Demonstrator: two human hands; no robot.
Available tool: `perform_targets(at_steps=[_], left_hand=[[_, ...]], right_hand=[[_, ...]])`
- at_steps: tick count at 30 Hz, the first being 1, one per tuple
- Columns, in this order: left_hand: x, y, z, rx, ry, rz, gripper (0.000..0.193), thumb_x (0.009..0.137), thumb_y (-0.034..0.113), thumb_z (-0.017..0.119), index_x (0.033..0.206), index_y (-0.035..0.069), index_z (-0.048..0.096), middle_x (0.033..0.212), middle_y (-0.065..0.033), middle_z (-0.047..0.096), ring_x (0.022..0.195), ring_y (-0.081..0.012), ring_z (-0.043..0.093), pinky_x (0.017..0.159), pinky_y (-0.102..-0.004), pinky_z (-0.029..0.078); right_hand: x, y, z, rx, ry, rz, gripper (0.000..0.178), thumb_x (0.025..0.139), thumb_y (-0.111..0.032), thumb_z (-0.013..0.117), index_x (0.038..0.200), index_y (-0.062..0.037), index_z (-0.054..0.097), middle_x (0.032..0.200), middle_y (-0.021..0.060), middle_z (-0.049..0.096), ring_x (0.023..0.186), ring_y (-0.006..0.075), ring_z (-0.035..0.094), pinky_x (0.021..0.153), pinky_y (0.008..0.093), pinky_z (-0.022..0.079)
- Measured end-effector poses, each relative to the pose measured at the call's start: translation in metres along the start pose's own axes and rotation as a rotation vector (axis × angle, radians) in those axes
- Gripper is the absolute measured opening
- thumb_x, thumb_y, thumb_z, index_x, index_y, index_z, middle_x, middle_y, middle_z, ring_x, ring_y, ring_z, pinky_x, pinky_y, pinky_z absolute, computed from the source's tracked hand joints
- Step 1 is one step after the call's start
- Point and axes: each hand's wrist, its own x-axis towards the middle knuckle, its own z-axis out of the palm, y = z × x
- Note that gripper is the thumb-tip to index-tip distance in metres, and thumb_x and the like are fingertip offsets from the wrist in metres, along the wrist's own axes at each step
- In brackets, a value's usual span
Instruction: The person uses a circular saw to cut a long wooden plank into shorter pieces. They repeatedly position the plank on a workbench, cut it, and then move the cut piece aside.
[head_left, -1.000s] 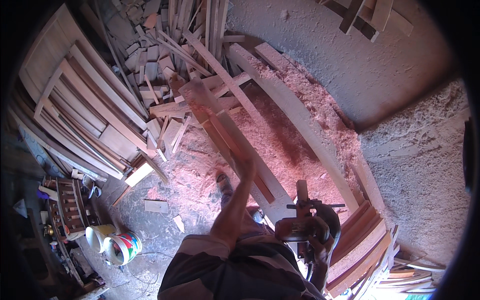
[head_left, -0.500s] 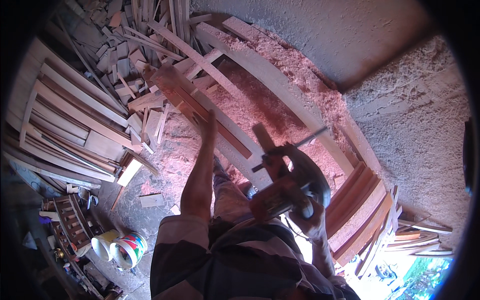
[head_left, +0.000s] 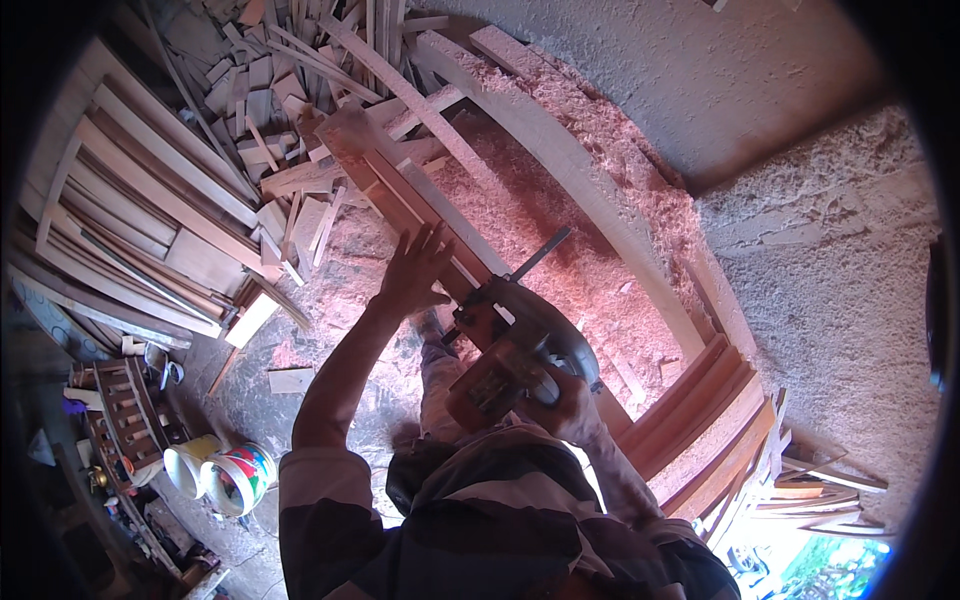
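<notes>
My right hand (head_left: 565, 405) is wrapped round the handle of a circular saw (head_left: 510, 360), which has a dark guard and a thin metal guide bar (head_left: 541, 253) sticking out of its front. The saw's base meets the near part of a long wooden beam (head_left: 350, 135) that runs away to the upper left. Along the beam lies a narrower reddish wooden strip (head_left: 392, 190). My left hand (head_left: 415, 270) has its fingers spread at the strip's left side, just ahead of the saw. The saw's blade is hidden, and whether my left palm presses on the wood I cannot tell.
Curved boards (head_left: 600, 190) and pinkish sawdust (head_left: 560, 260) lie beyond the beam. Offcuts (head_left: 258, 105) are heaped at the far left. Curved frames (head_left: 150, 180) lean at the left, above two buckets (head_left: 238, 480). Curved planks (head_left: 700, 420) are stacked at the right.
My right hand has brought the saw leftward and down from above the beam to the strip. My left hand has come nearer along the strip, its fingers now spread.
</notes>
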Motion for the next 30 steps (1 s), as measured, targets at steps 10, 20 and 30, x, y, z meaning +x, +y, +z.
perform_targets(at_steps=[10, 20, 30], left_hand=[[0.029, -0.022, 0.04, 0.183, 0.235, 0.15, 0.071, 0.084, 0.039, 0.069, 0.136, -0.007, 0.054, 0.141, -0.0261, 0.054, 0.137, -0.0397, 0.048, 0.122, -0.0488, 0.029], [0.033, -0.021, 0.038, 0.196, 0.224, 0.135, 0.045, 0.092, 0.019, 0.053, 0.13, -0.004, 0.06, 0.137, -0.0223, 0.059, 0.134, -0.0354, 0.053, 0.12, -0.0472, 0.034], [0.032, -0.02, 0.029, 0.141, 0.235, 0.137, 0.044, 0.09, 0.018, 0.055, 0.128, -0.003, 0.062, 0.136, -0.0219, 0.06, 0.132, -0.0352, 0.055, 0.118, -0.0465, 0.037]], right_hand=[[0.003, 0.017, -0.002, -0.051, 0.012, -0.121, 0.057, 0.079, -0.018, 0.082, 0.131, -0.0015, 0.063, 0.105, 0.0186, 0.073, 0.097, 0.0298, 0.074, 0.082, 0.0389, 0.057], [0.005, 0.032, -0.004, -0.017, -0.043, -0.125, 0.064, 0.079, -0.021, 0.083, 0.136, -0.0019, 0.06, 0.107, 0.0176, 0.073, 0.1, 0.0294, 0.073, 0.087, 0.0377, 0.056], [0.002, 0.038, -0.005, 0.058, -0.125, 0.054, 0.054, 0.082, -0.021, 0.08, 0.13, -0.0037, 0.063, 0.108, 0.0169, 0.073, 0.1, 0.0285, 0.072, 0.086, 0.0387, 0.056]])
